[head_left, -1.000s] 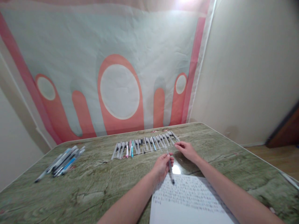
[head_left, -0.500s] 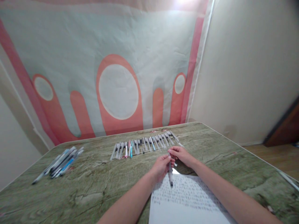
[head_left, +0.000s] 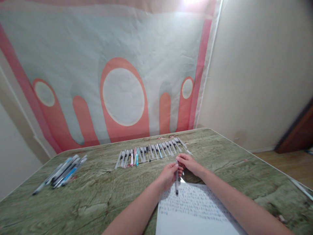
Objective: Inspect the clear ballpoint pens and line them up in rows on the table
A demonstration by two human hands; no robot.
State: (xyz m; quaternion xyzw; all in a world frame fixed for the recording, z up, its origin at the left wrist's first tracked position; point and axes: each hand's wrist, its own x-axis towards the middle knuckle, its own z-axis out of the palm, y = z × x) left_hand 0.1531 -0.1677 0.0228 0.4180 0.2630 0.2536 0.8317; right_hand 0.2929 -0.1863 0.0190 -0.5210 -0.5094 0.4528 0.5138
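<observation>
A clear pen with a dark lower end (head_left: 176, 186) hangs upright over the top of a handwritten sheet (head_left: 193, 212). My left hand (head_left: 170, 174) is closed round its upper part. At the pen's top end, the fingertips of my right hand (head_left: 187, 163) are pinched together, touching my left fingers; what they hold there is too small to make out. A long row of pens (head_left: 146, 153), mostly clear with a few pink and blue ones, lies side by side beyond my hands.
A loose pile of pens (head_left: 65, 171) lies on the left of the wood-patterned table (head_left: 93, 202). Behind the table's far edge hangs a grey and coral cloth (head_left: 151, 49). A thin white rod-like thing (head_left: 302, 188) shows at the right edge.
The lower end of the pen has swung slightly to the left, so the pen stands more upright. Both hands have stayed nearly in place.
</observation>
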